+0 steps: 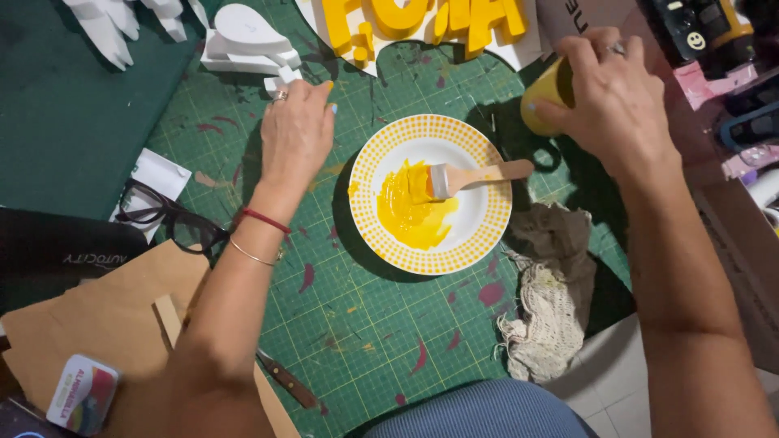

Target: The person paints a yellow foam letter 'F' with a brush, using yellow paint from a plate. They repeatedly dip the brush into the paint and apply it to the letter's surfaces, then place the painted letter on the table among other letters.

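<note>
The right hand (613, 105) clasps a yellow cup (545, 96) beside the paint-smeared plate (479, 235).

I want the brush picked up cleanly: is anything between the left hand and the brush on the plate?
Nothing visible. The left hand rests on the mat left of the plate; the brush lies across it, bristles in yellow paint, with only bare mat and plate rim between.
</note>
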